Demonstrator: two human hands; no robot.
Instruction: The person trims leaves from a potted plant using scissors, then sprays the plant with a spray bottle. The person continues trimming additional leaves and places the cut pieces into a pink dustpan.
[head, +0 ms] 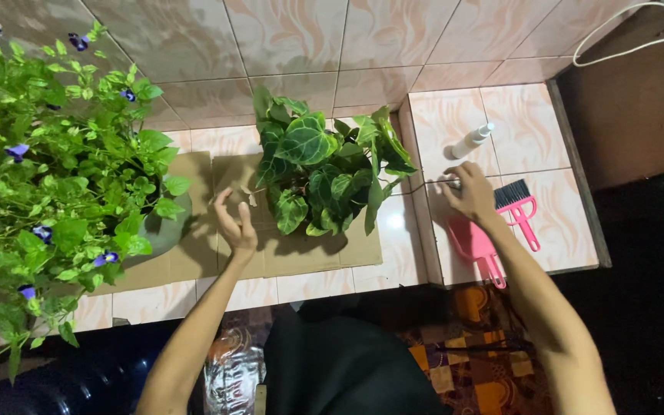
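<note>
A potted plant with broad dark green veined leaves (320, 169) stands on a flattened sheet of brown cardboard (301, 250) on the tiled ledge. My left hand (234, 221) is raised beside the plant's left side, fingers apart, near a small dry leaf; whether it pinches anything is unclear. My right hand (470, 192) rests on the tiles right of the plant, fingers curled over a small dark object that is mostly hidden. A thin dark line runs from that hand toward the plant.
A large bushy plant with small purple flowers (48, 184) in a grey pot fills the left. A white spray bottle (472, 141), a pink brush (520, 211) and a pink dustpan (476, 250) lie by my right hand. A white cable (624, 34) hangs at top right.
</note>
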